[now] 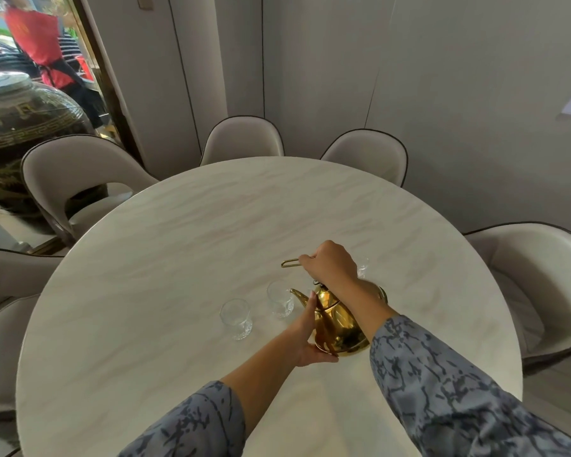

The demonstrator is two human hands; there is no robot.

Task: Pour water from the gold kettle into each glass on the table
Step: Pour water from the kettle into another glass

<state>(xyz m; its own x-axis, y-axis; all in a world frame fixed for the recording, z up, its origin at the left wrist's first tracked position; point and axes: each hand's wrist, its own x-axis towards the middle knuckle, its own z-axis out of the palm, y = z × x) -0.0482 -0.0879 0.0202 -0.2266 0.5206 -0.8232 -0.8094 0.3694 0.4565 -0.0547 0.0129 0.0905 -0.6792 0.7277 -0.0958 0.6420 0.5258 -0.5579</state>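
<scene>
The gold kettle (342, 328) is held over the round marble table (185, 245), its spout pointing left at a clear glass (280, 300). My right hand (330, 263) grips the thin gold handle from above. My left hand (309, 338) presses flat against the kettle's left side and base. A second clear glass (236, 318) stands to the left, apart from the kettle. A third glass (363, 267) shows partly behind my right hand. I cannot tell whether water is flowing.
Beige chairs ring the table, among them one at the far side (243, 140) and one at the right (541, 285). A large dark jar (20, 133) stands at the left. A person in red (47, 44) stands beyond the window.
</scene>
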